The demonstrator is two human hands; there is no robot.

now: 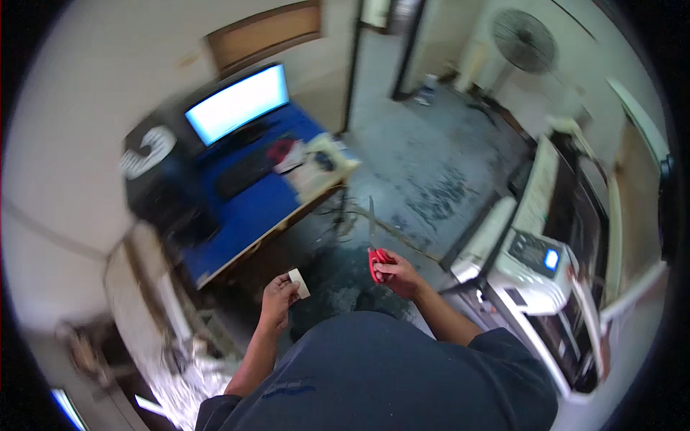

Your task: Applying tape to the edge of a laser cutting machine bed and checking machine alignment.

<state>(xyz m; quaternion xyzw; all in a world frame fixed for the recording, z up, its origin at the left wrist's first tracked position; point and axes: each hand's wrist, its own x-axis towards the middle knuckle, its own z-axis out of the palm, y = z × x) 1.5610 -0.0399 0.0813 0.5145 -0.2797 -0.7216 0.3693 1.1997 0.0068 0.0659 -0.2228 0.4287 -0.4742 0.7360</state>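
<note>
Head view: scissors (373, 258) partly behind right hand (397, 274)

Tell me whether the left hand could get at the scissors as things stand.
Probably yes: only open space separates the left hand from the scissors, though it holds a pale piece and the right hand grips them.

Left hand (276, 296) is covering one end of a pale flat piece (300, 284); its material is remaining unclear. Right hand (395, 274) is hiding part of the red scissor handles (373, 263). Desk items (291, 156) are blurring together. Monitor (237, 104) is washing out. Display (551, 259) is showing too small to read. Dark-shirted torso (388, 377) is running off the lower edge.
</note>
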